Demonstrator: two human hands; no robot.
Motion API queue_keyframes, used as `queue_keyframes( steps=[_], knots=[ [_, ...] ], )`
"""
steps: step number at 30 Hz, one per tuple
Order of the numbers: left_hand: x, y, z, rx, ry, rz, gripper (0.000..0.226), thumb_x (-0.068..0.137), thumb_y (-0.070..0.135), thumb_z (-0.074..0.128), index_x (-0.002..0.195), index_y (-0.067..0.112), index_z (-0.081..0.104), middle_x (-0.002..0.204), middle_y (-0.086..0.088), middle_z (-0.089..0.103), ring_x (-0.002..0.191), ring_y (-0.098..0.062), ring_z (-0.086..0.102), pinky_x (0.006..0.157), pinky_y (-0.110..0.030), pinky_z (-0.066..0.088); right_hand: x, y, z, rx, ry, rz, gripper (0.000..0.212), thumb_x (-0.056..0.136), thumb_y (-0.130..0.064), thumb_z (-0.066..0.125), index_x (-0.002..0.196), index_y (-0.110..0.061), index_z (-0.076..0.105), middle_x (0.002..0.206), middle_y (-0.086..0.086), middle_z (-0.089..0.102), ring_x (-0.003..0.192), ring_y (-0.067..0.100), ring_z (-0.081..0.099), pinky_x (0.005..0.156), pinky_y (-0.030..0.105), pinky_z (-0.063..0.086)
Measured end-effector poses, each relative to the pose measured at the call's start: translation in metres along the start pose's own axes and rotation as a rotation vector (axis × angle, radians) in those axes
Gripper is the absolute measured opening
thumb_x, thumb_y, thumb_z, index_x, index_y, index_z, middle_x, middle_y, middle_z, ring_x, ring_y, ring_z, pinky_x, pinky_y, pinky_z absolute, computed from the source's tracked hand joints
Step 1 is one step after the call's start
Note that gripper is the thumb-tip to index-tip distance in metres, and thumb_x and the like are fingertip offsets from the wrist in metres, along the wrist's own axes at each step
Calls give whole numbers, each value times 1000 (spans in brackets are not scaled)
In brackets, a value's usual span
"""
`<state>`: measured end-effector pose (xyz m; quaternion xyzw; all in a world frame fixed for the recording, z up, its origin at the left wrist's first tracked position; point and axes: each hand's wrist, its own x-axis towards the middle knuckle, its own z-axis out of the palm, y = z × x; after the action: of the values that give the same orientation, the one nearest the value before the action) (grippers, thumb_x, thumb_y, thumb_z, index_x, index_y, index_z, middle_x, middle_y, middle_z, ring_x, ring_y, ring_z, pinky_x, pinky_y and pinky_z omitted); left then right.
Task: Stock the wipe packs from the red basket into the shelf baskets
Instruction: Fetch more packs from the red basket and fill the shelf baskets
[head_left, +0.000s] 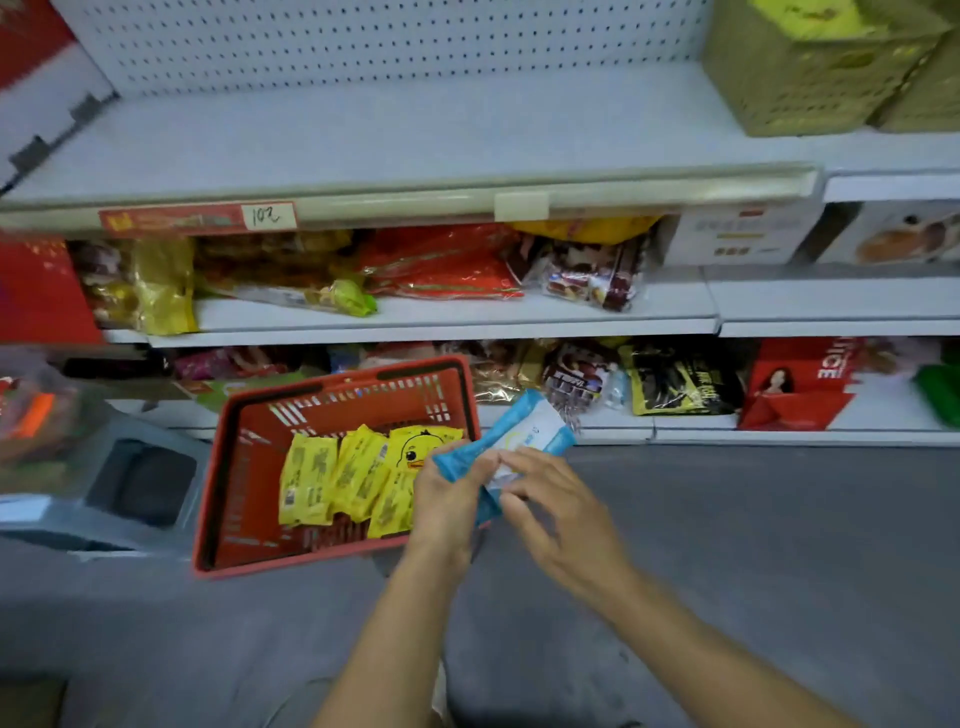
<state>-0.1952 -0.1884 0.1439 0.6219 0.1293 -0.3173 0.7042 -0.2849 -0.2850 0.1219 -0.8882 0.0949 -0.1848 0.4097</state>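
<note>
Blue soft-plastic wipe pack (524, 431) gripped in left hand (447, 499), pinched by right hand (561, 499); flat, two-handed carry advised.

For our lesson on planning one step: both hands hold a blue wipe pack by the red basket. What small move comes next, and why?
Probably lift the blue wipe pack toward the olive-green shelf basket at upper right. The left hand and right hand hold it above the red basket edge, and yellow wipe packs lie inside.
</note>
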Motion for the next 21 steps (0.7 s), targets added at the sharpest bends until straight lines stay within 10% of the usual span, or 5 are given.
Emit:
queue_keyframes(
  steps=[5,9,21],
  knots=[
    [-53,-16,78,106,-96,131,15,84,-4,68,89,10,67,84,-5,75,71,-13,71,63,-24,58,-26,31,-127,97,334,385,25,89,-30,63,111,-21,57,111,-13,52,105,7,51,89,21,41],
    [-80,-23,145,196,-254,124,22,80,3,74,100,4,66,96,-15,75,83,-25,72,76,-36,60,-33,48,-219,452,239,706,28,91,-29,61,107,-6,64,88,-2,63,80,11,58,69,23,47],
    [-98,-12,312,247,-510,165,43,71,-9,77,104,9,57,95,-13,73,76,-19,72,63,-26,58,-25,96,-362,841,844,755,27,84,-10,65,57,-13,60,56,0,60,59,20,56,60,29,47]
  ],
)
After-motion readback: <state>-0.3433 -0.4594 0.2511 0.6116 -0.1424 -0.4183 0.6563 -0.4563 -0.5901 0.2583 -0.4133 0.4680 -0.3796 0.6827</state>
